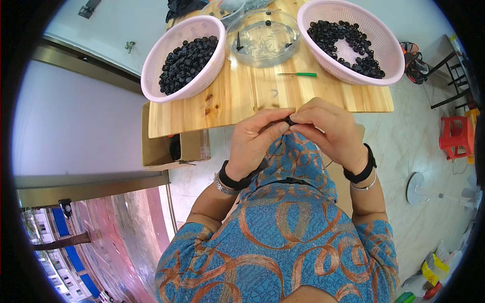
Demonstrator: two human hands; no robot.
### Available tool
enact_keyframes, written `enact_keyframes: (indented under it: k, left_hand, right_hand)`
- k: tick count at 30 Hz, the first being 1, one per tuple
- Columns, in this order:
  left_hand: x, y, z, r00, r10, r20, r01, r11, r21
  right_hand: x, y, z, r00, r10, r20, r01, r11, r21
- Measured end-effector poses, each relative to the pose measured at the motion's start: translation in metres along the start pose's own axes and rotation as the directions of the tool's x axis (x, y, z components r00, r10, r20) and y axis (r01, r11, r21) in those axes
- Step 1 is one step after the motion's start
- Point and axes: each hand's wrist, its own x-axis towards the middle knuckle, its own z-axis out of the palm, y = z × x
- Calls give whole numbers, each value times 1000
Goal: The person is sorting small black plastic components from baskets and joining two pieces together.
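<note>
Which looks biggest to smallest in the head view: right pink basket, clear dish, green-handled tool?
1. Right pink basket, though it sits nearer the fisheye rim.
2. Clear dish.
3. Green-handled tool, clearly smallest.

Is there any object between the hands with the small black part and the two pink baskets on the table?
Nothing visible blocks the way. Both the left hand and the right hand pinch the small black part at the table edge. The wood before the left basket is bare; only a green-handled tool lies near the right basket.
</note>
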Motion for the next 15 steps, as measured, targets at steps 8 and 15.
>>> enact_keyframes:
  k: [8, 15]
  left_hand:
    - [-1, 5, -7, 988, 15, 155, -9, 999, -40]
    - [-3, 6, -5, 989, -27, 145, 28, 1000, -5]
  right_hand:
    - [6, 3, -16, 877, 388, 285, -451, 868, 208]
    - [6, 14, -12, 957, 2, 289, -47, 988, 149]
